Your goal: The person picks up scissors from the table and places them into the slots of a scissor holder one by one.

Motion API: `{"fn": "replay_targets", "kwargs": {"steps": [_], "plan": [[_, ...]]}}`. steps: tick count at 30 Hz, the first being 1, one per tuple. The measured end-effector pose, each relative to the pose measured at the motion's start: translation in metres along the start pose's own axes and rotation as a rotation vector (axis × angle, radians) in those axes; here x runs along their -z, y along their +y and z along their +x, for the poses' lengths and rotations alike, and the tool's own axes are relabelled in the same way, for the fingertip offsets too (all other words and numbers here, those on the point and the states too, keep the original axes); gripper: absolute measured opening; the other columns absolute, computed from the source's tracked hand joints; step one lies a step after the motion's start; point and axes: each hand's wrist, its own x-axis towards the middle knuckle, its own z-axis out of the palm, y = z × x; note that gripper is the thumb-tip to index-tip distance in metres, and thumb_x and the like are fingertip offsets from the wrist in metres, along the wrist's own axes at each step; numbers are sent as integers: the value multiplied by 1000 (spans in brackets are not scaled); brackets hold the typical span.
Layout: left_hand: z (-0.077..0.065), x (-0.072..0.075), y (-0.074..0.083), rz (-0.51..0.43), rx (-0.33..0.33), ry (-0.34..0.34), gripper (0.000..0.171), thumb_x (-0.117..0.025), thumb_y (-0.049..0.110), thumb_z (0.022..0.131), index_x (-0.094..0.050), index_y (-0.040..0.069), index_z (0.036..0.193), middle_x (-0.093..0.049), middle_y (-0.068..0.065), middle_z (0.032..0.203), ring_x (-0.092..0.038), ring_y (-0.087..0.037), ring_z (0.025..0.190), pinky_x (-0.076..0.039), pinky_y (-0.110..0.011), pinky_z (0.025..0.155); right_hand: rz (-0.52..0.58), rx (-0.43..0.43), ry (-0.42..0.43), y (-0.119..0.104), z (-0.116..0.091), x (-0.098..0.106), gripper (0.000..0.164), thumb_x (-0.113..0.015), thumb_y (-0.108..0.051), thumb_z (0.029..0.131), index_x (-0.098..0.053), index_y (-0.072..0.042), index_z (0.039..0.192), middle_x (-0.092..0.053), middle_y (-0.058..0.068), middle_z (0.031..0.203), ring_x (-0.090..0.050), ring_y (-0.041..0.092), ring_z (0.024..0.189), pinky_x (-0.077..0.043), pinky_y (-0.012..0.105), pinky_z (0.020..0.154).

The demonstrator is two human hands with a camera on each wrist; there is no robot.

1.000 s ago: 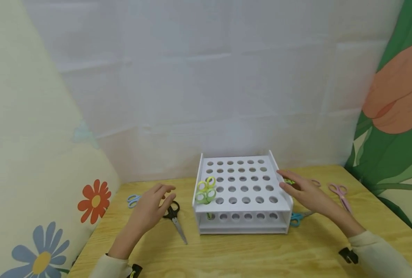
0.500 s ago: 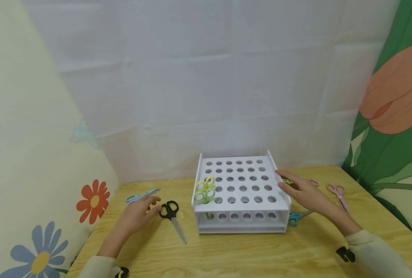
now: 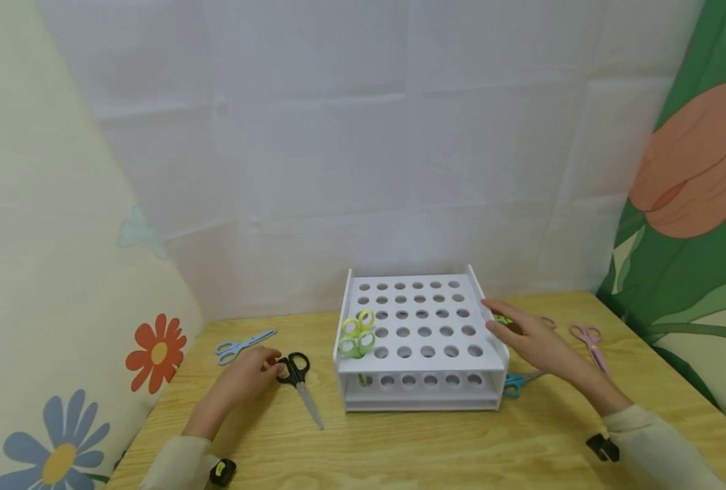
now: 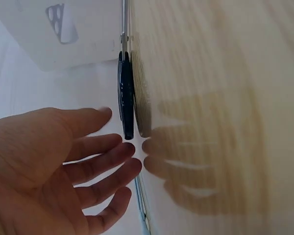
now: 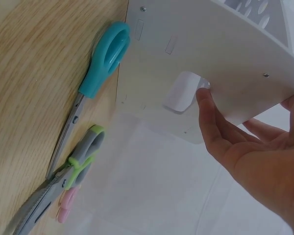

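My left hand (image 3: pixel 246 378) is at the black-handled scissors (image 3: pixel 300 386) on the table, fingers loosely bent. In the left wrist view my thumb and fingertips come right up to the black handle (image 4: pixel 126 93) without closing round it. The white rack (image 3: pixel 422 364), with rows of round holes on two levels, stands at the middle. Two pairs of green and yellow-green scissors (image 3: pixel 358 335) stand in its left holes, handles up. My right hand (image 3: pixel 537 344) rests against the rack's right side panel (image 5: pixel 225 54), one fingertip at the panel's cutout.
Light blue scissors (image 3: pixel 244 344) lie at the back left. Right of the rack lie teal scissors (image 5: pixel 92 81), grey and green scissors (image 5: pixel 71 174) and pink scissors (image 3: pixel 594 350). A white sheet (image 3: pixel 363 170) hangs behind the table.
My left hand has moved down and left from above the black scissors to beside their handle, baring the light blue scissors. My right hand has stayed on the rack.
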Motion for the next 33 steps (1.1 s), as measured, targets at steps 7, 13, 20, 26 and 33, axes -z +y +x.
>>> {"fn": "replay_targets", "kwargs": {"steps": [7, 13, 20, 26, 33], "plan": [[12, -4, 0, 1, 14, 31, 18, -69, 13, 98, -73, 1, 110, -69, 0, 92, -64, -19, 86, -54, -41, 74, -24, -17, 3, 1, -2, 2, 58, -51, -33, 109, -38, -2, 155, -40, 28, 153, -57, 45, 121, -49, 58, 94], [19, -5, 3, 31, 29, 44, 10, -68, 6, 96, -74, 2, 104, -67, -1, 89, -63, -21, 85, -53, -44, 75, -22, -14, 0, -3, -2, 5, 57, -52, -31, 108, -38, -3, 156, -40, 27, 153, -56, 45, 122, -47, 59, 97], [20, -6, 2, 52, 36, 56, 10, -69, 3, 94, -74, 2, 103, -67, -2, 88, -63, -22, 84, -53, -45, 75, -19, -5, -5, -1, -2, 3, 57, -52, -30, 108, -39, -2, 155, -41, 28, 152, -56, 45, 122, -48, 58, 96], [20, -5, 4, 39, 35, 67, 9, -69, 2, 93, -73, 1, 101, -67, -3, 88, -63, -23, 84, -53, -45, 76, -22, -8, 2, -2, -1, 4, 56, -53, -30, 108, -40, -2, 155, -41, 27, 152, -57, 44, 122, -47, 58, 96], [19, -9, 2, 23, 56, 77, 8, -68, 1, 93, -73, 1, 100, -67, -3, 87, -62, -21, 82, -53, -43, 74, -17, -12, -6, -4, -3, 4, 57, -53, -30, 108, -39, -1, 155, -40, 28, 153, -56, 45, 122, -47, 58, 97]]}}
